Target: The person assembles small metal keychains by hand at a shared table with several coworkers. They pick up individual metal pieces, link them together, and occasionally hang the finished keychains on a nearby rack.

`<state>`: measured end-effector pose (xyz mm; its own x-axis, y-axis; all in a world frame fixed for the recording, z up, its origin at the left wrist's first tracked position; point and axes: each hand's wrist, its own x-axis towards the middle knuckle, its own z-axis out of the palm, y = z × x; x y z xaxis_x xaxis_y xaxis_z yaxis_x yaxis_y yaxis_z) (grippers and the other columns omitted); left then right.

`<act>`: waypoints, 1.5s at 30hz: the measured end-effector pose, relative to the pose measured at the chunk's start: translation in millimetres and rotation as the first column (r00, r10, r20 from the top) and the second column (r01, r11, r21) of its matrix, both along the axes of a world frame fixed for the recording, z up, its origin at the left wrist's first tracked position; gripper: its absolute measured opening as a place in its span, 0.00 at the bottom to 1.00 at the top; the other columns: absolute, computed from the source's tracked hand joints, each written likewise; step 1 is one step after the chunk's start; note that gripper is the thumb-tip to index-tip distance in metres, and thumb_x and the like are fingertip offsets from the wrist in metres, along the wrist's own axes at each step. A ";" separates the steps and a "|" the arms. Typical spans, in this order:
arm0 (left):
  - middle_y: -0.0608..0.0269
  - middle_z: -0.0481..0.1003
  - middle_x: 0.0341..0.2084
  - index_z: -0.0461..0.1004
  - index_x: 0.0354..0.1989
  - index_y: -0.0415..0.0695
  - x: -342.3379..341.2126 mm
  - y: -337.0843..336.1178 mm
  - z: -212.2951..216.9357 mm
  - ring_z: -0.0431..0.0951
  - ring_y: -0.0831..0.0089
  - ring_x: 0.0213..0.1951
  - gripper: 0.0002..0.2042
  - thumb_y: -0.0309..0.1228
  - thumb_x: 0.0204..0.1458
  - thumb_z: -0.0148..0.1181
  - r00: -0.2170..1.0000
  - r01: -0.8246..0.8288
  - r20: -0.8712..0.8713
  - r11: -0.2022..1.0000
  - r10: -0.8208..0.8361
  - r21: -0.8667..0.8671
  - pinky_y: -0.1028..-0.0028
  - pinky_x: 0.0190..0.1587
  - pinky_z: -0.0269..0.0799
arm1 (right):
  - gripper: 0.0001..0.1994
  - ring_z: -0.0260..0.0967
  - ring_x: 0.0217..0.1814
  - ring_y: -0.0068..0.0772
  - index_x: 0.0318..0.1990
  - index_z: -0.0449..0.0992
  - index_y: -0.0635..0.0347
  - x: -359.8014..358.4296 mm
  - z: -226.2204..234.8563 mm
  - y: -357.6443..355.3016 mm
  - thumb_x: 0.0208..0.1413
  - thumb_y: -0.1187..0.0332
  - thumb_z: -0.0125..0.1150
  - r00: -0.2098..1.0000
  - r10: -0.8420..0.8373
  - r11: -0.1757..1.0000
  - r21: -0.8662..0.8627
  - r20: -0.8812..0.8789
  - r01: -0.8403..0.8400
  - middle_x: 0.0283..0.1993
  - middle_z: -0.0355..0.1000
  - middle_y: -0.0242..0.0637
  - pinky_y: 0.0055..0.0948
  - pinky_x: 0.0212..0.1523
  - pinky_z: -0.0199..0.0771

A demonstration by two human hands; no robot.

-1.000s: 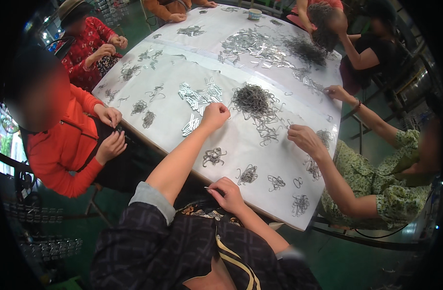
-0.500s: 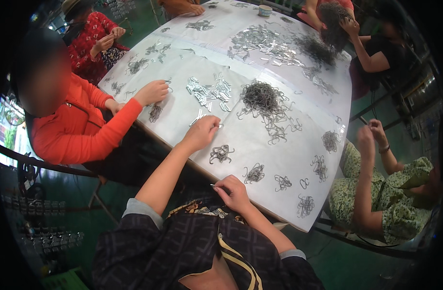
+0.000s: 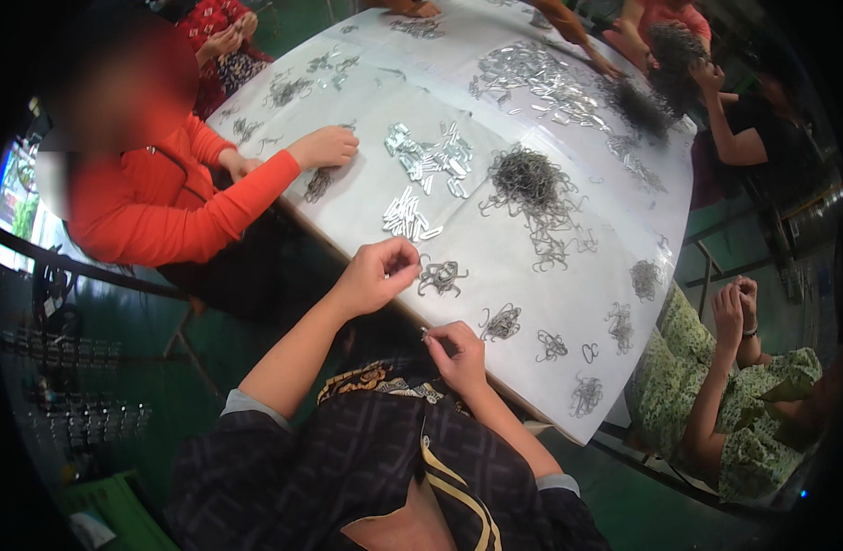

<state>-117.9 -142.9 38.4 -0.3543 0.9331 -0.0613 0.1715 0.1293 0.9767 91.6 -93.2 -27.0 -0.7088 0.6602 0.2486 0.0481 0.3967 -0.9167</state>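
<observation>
Left hand (image 3: 380, 277): thumb and fingers curled together; I cannot tell whether they grip anything.
Right hand (image 3: 457, 354): I pinch a small metal piece (image 3: 425, 331), my side of the big hook pile (image 3: 533, 179).
Small hook cluster (image 3: 442, 276): between me and that pile; my left fingertips, close beside, could snag it.
Pinch: if loose, the piece could drop beside the table (image 3: 476, 225).

You've got bright light across the tabletop (image 3: 499, 254) ahead of your fingers (image 3: 401, 251), metal strips (image 3: 407, 219) just beyond them glinting white; a window (image 3: 22, 195) glares far to their left, and off right the tabletop's edge bows toward blackness.
</observation>
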 end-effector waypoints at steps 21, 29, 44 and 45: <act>0.65 0.75 0.26 0.69 0.33 0.38 56.8 -63.7 -7.7 0.67 0.83 0.20 0.04 0.25 0.53 0.56 0.991 -0.131 -0.028 0.990 0.133 0.058 0.78 0.24 0.64 | 0.04 0.71 0.29 0.35 0.30 0.78 0.63 -13.7 27.4 -13.3 0.44 0.79 0.66 0.999 -0.014 0.985 0.170 0.049 0.006 0.27 0.74 0.39 0.28 0.33 0.70; 0.62 0.77 0.33 0.65 0.35 0.39 57.9 -72.4 -0.4 0.70 0.84 0.25 0.02 0.22 0.56 0.51 0.993 -0.118 -0.026 0.992 0.119 0.046 0.80 0.30 0.67 | 0.07 0.70 0.35 0.40 0.36 0.80 0.62 -59.7 23.9 59.2 0.48 0.78 0.63 0.986 -0.152 0.887 0.450 0.068 0.106 0.32 0.73 0.40 0.32 0.39 0.70; 0.62 0.77 0.31 0.66 0.35 0.39 62.3 -76.5 -10.3 0.71 0.80 0.25 0.03 0.22 0.55 0.52 0.986 -0.141 -0.083 0.986 0.148 0.091 0.78 0.30 0.67 | 0.04 0.69 0.35 0.44 0.31 0.77 0.64 -116.2 0.7 116.4 0.50 0.72 0.61 0.921 -0.104 0.676 0.705 0.376 -0.212 0.32 0.72 0.41 0.36 0.37 0.71; 0.62 0.77 0.31 0.66 0.35 0.39 62.6 -76.7 -10.6 0.71 0.80 0.26 0.02 0.22 0.55 0.52 0.983 -0.154 -0.085 0.984 0.162 0.091 0.78 0.30 0.67 | 0.04 0.70 0.34 0.42 0.31 0.77 0.65 -113.1 5.1 109.5 0.52 0.73 0.60 0.945 -0.081 0.752 0.642 0.317 -0.151 0.31 0.72 0.41 0.36 0.36 0.72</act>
